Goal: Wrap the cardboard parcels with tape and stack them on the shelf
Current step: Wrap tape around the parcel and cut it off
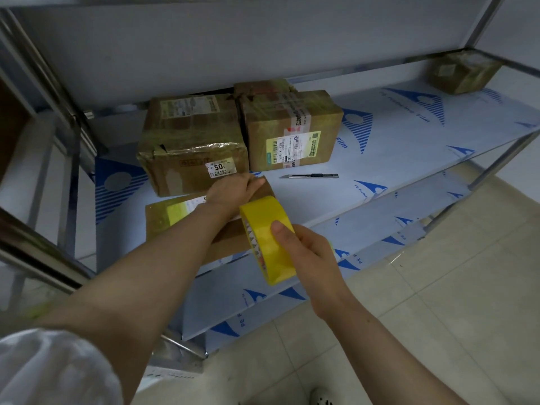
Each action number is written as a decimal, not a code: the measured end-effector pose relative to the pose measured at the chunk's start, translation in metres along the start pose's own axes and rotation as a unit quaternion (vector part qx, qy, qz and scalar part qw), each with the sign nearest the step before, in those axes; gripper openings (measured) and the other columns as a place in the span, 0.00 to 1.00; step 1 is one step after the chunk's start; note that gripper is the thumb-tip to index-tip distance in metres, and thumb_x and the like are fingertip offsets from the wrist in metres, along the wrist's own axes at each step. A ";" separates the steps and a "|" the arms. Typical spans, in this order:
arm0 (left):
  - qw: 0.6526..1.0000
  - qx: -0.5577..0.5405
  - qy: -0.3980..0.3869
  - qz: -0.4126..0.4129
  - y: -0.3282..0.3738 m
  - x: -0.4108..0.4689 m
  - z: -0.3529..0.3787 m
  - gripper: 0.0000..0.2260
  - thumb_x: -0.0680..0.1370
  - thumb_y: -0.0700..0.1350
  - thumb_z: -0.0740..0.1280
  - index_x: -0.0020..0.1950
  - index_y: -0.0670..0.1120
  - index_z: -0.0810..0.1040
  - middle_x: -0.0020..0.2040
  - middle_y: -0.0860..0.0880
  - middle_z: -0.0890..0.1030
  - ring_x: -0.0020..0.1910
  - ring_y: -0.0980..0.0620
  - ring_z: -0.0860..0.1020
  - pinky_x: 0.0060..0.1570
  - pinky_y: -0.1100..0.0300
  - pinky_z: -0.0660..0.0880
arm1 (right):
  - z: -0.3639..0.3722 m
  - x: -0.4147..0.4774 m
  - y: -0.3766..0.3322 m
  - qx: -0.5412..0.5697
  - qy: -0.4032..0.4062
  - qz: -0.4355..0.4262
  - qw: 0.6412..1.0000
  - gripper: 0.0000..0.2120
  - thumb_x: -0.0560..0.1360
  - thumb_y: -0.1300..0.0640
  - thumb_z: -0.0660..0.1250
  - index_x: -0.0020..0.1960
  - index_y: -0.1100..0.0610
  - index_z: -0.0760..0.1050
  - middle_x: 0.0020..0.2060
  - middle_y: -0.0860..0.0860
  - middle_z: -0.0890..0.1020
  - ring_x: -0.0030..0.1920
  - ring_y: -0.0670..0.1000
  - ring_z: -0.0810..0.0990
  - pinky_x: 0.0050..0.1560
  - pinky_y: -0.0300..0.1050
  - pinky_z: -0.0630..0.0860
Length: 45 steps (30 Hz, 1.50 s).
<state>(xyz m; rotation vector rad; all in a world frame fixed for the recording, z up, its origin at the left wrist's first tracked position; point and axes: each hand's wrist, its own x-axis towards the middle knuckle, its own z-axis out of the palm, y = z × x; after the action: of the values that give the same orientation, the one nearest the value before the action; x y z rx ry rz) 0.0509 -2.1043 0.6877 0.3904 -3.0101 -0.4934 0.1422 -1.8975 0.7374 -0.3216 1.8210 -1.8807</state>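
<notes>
A flat cardboard parcel (pixel 172 217) lies near the front of the steel shelf (pixel 394 153), with a strip of yellow tape across its left part. My left hand (pixel 233 191) grips the parcel's far edge, fingers curled over it. My right hand (pixel 306 252) holds a roll of yellow tape (pixel 268 238) just right of the parcel, thumb on the roll's outer face. Behind stand two taped parcels, one with a "50" label (pixel 190 147) and one with a green-yellow label (pixel 292 130). A third small box (pixel 263 86) sits behind them.
A metal utility knife (pixel 311 175) lies on the shelf right of my left hand. Another small parcel (pixel 463 72) sits at the shelf's far right corner. A lower shelf (pixel 365 229) shows below, a tiled floor (pixel 438 302) to the right, steel posts on the left.
</notes>
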 end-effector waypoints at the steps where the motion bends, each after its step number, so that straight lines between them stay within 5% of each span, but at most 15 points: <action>1: 1.000 0.004 0.005 0.001 0.000 -0.001 0.001 0.22 0.82 0.58 0.52 0.63 0.44 0.74 0.60 0.41 0.78 0.58 0.42 0.76 0.50 0.53 0.70 | 0.002 -0.003 0.001 -0.006 0.007 -0.014 1.000 0.09 0.71 0.45 0.66 0.38 0.48 0.81 0.33 0.47 0.83 0.35 0.43 0.81 0.35 0.33 0.77; 5: 0.999 0.017 0.031 0.008 -0.004 -0.003 0.002 0.23 0.82 0.59 0.51 0.60 0.43 0.75 0.57 0.41 0.79 0.55 0.42 0.76 0.49 0.52 0.71 | 0.005 -0.017 0.009 -0.067 0.044 -0.046 0.996 0.27 0.66 0.35 0.65 0.36 0.61 0.75 0.35 0.66 0.78 0.36 0.63 0.79 0.38 0.55 0.77; 8: 1.000 0.018 0.023 0.005 -0.003 -0.003 0.002 0.23 0.82 0.59 0.51 0.60 0.43 0.75 0.56 0.41 0.79 0.54 0.42 0.77 0.48 0.52 0.71 | 0.001 -0.024 0.015 -0.099 0.062 -0.043 0.992 0.35 0.64 0.33 0.63 0.39 0.68 0.71 0.34 0.68 0.76 0.33 0.60 0.74 0.36 0.56 0.74; 16: 1.000 0.012 0.016 0.006 -0.003 -0.004 0.001 0.23 0.81 0.59 0.51 0.60 0.44 0.75 0.54 0.41 0.80 0.53 0.42 0.77 0.48 0.52 0.72 | -0.005 -0.027 0.030 -0.118 0.093 -0.042 0.988 0.30 0.65 0.34 0.62 0.33 0.63 0.67 0.24 0.47 0.65 0.27 0.45 0.64 0.30 0.40 0.64; 22: 0.999 0.031 0.019 0.002 -0.002 -0.004 0.001 0.25 0.81 0.62 0.49 0.60 0.45 0.75 0.55 0.42 0.80 0.53 0.42 0.77 0.48 0.52 0.71 | -0.012 -0.024 0.058 -0.084 0.074 -0.031 0.993 0.31 0.66 0.32 0.63 0.37 0.64 0.71 0.30 0.62 0.73 0.31 0.49 0.71 0.33 0.44 0.69; 26: 0.996 0.084 0.000 -0.030 0.006 -0.007 0.002 0.34 0.74 0.72 0.48 0.61 0.46 0.72 0.55 0.45 0.79 0.55 0.44 0.77 0.50 0.52 0.71 | -0.013 -0.015 0.070 -0.065 0.062 -0.031 0.995 0.27 0.71 0.38 0.66 0.37 0.64 0.70 0.27 0.55 0.70 0.29 0.47 0.68 0.31 0.37 0.67; 30: 0.995 0.078 0.003 -0.067 0.011 0.000 0.000 0.27 0.80 0.64 0.45 0.57 0.45 0.72 0.52 0.43 0.80 0.51 0.43 0.78 0.43 0.54 0.69 | -0.014 -0.005 0.075 -0.031 0.039 -0.034 0.998 0.22 0.73 0.44 0.67 0.36 0.64 0.70 0.27 0.48 0.69 0.28 0.45 0.67 0.30 0.35 0.66; 33: 0.990 0.066 -0.034 -0.119 0.020 0.007 0.001 0.34 0.78 0.68 0.41 0.50 0.45 0.77 0.44 0.45 0.80 0.46 0.46 0.78 0.49 0.52 0.71 | -0.015 -0.002 0.076 -0.005 0.031 -0.036 0.999 0.20 0.74 0.46 0.68 0.36 0.63 0.70 0.27 0.48 0.68 0.27 0.45 0.66 0.29 0.34 0.66; 39: 0.965 0.228 -0.041 -0.120 0.038 0.009 0.003 0.33 0.80 0.62 0.39 0.68 0.42 0.72 0.65 0.41 0.73 0.67 0.41 0.65 0.66 0.46 0.57 | -0.015 0.002 0.072 0.013 0.030 -0.034 0.999 0.22 0.71 0.48 0.66 0.35 0.67 0.67 0.25 0.48 0.66 0.26 0.45 0.65 0.27 0.34 0.65; 43: 0.994 0.075 0.015 -0.083 0.029 0.005 0.009 0.26 0.81 0.60 0.45 0.74 0.48 0.61 0.65 0.41 0.74 0.65 0.41 0.69 0.61 0.48 0.64 | -0.016 0.003 0.070 0.016 0.031 -0.026 0.999 0.23 0.75 0.49 0.68 0.35 0.68 0.66 0.27 0.52 0.65 0.27 0.46 0.64 0.28 0.36 0.64; 45: 0.995 0.062 -0.019 -0.075 0.028 0.005 0.008 0.30 0.78 0.67 0.44 0.73 0.51 0.63 0.67 0.43 0.73 0.67 0.41 0.68 0.63 0.47 0.63 | -0.017 0.004 0.069 0.008 0.031 -0.020 0.999 0.20 0.76 0.52 0.67 0.35 0.66 0.67 0.26 0.51 0.65 0.27 0.46 0.64 0.28 0.37 0.65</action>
<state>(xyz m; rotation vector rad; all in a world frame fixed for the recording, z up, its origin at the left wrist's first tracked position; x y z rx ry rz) 0.0384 -2.0777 0.6891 0.6273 -3.0729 -0.3259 0.1436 -1.8835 0.6677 -0.2995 1.8514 -1.9514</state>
